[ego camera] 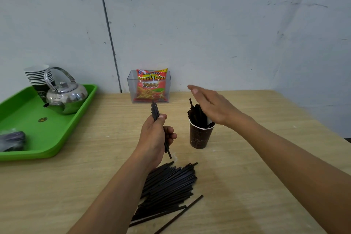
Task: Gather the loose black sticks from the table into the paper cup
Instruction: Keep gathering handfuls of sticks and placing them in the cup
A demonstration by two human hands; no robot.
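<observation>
The table (256,157) is being used as the work surface, and a tray (28,123) with a kettle (66,97) is being left well off to the left, apart from the work. The pile (167,186) of loose sticks is lying on the near part of the table, partly under the left forearm and within easy reach. Most of it is not yet gathered, so the task is being judged as partly done.

The right hand (212,106) is being held flat, fingers straight, over the sticks (195,116) standing in the cup, gripping nothing. Whether their tops are being touched cannot be told; it is probably being placed there to steady or level them.

The left hand (153,135) is being curled round a small bundle (156,110), with the thumb pressed on it. The bundle is being tilted up and away, seemingly for aiming at the cup (199,137). The cup is standing upright just right of that hand, already crowded. One stray stick (178,214) is lying just beside the pile.
</observation>
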